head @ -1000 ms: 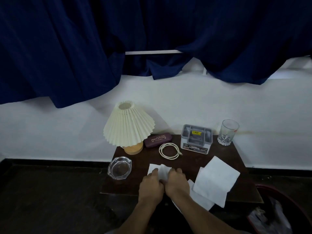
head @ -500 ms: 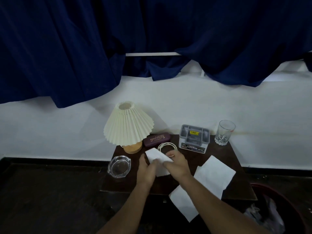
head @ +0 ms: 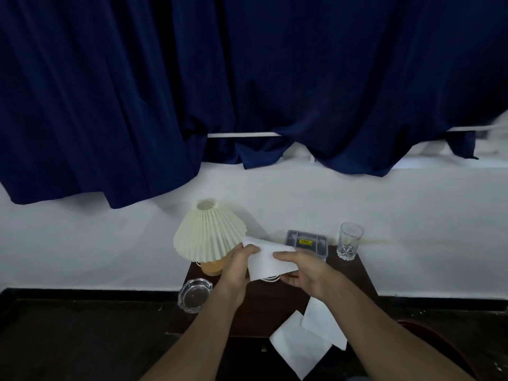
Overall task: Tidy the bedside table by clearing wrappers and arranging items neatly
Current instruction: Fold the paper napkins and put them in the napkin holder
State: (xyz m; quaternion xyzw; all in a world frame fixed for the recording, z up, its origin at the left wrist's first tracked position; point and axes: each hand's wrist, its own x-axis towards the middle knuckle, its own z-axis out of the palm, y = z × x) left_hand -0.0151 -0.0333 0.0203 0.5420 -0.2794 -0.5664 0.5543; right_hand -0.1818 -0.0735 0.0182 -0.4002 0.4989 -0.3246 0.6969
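Grasping one sheet above bench with left hand and right hand. Leaving two loose sheets overhanging front edge. Judging clearing partway, arranging pending.

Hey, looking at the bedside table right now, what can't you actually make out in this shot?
Head view only:
- White cord: only a loop shows under the held paper.
- Grey organizer: front hidden by the right hand; yellow label too small to read.
- Lamp base: partly behind the left hand.
- Red bin: too dark to show contents.
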